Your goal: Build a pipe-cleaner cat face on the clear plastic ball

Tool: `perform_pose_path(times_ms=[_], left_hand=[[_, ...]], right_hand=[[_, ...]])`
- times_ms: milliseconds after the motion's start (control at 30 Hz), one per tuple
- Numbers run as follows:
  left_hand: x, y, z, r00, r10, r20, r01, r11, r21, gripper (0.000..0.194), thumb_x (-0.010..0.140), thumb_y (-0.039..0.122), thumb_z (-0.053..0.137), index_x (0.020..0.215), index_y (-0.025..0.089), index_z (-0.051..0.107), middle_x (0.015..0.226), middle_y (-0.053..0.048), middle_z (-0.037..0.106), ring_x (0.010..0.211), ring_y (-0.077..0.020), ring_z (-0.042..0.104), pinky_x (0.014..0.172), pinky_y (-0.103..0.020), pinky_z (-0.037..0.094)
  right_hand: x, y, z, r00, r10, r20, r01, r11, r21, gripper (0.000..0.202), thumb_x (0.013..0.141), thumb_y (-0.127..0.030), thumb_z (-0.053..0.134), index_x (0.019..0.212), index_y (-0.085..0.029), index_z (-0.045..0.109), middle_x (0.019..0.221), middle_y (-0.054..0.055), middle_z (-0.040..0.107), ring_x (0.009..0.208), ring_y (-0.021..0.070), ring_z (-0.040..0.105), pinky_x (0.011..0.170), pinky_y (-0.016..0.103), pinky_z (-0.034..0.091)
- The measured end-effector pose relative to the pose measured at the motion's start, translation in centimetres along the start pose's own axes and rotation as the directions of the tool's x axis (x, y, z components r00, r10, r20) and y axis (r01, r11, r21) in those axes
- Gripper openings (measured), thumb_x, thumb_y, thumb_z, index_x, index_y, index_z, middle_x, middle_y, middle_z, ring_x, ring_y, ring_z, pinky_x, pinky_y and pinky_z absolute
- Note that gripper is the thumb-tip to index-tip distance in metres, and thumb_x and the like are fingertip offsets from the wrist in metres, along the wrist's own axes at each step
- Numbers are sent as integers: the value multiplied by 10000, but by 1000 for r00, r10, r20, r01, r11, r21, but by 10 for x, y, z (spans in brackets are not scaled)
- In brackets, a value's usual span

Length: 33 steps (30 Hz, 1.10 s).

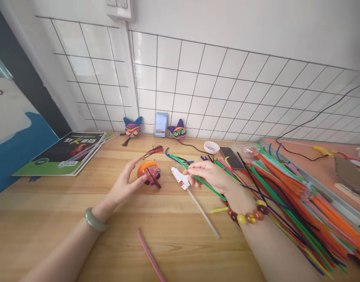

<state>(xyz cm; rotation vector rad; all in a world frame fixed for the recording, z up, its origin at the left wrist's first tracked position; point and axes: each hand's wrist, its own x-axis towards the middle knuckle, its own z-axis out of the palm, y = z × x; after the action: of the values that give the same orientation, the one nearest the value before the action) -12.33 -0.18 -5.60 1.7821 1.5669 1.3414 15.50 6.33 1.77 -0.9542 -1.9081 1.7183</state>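
Observation:
My left hand (130, 182) has its thumb and fingers spread at the left side of a round ornament (147, 172) with an orange top, pink and blue coils and a dark tassel. The thumb tip is at the ornament's front; whether it touches is unclear. In my right hand (205, 174) a green pipe cleaner (209, 187) is pinched between thumb and fingers, one end pointing up to the left. Beneath that hand, on the wooden table, lies a white glue gun (180, 177) with a long clear glue stick (204, 213) extending toward me.
Colourful pipe cleaners (297, 207) spread over the right side. A pink one (150, 254) lies in front. At the back are two finished ornaments (133, 128), a phone-like screen (161, 124), a pink bowl (211, 147) and a dark phone (231, 158). Books (62, 152) lie left.

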Motion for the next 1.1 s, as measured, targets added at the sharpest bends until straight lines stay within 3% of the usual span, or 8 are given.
perform_pose_path(times_ms=[133,200,333,500,600,733,900,1100], left_hand=[[-5,27,0,973,172,-151,-155,981,117,330,828,340,550,1142,242,580,1162,-68,616,1095,-238,531,974,-419,376],[-8,40,1,959,264,-103,-251,960,120,220,852,294,520,1020,237,650,987,-53,687,954,-219,592,900,-397,422],[-13,53,8,956,287,55,-289,956,40,213,865,279,497,907,227,700,880,-48,713,869,-216,618,840,-364,442],[-16,51,19,947,240,214,-249,969,14,199,842,297,530,815,224,714,695,-37,670,700,-186,583,715,-313,453],[-17,49,23,949,200,241,-212,977,24,196,835,296,533,820,224,715,634,-20,628,612,-154,536,624,-268,433],[-20,45,28,964,85,254,-76,996,-43,198,811,305,564,901,222,720,664,-21,644,594,-142,534,553,-235,421],[-20,40,34,952,22,305,48,974,-221,225,782,320,602,942,219,723,772,-42,701,676,-167,601,616,-254,480],[-18,50,35,941,-106,321,228,900,-372,200,701,342,677,808,186,744,647,-27,691,557,-131,559,537,-233,463]], right_hand=[[-5,-4,7,973,129,190,-142,988,56,244,764,-323,592,788,-91,665,585,46,635,508,99,538,474,205,403],[-6,-4,12,955,165,245,-171,985,2,229,772,-303,576,771,-95,672,595,42,643,507,91,540,490,202,413],[-8,-3,19,948,176,265,-154,983,-102,174,767,-226,542,720,-119,671,604,22,637,542,92,544,534,206,426],[-5,0,21,965,125,229,-102,989,-109,190,784,-266,553,718,-124,660,608,19,612,545,94,524,514,206,411],[-1,4,19,976,105,188,-95,994,-63,230,799,-325,571,789,-115,665,626,13,598,519,79,504,500,205,400],[3,7,18,984,78,157,-73,997,-39,266,804,-370,582,803,-115,658,616,-5,582,494,62,478,488,199,390],[6,9,22,994,56,94,-57,998,7,288,795,-409,597,776,-123,624,599,-19,569,477,56,469,467,193,375],[11,12,38,995,71,68,-87,957,278,231,801,-361,590,745,-137,587,607,-26,540,466,58,463,435,189,335]])
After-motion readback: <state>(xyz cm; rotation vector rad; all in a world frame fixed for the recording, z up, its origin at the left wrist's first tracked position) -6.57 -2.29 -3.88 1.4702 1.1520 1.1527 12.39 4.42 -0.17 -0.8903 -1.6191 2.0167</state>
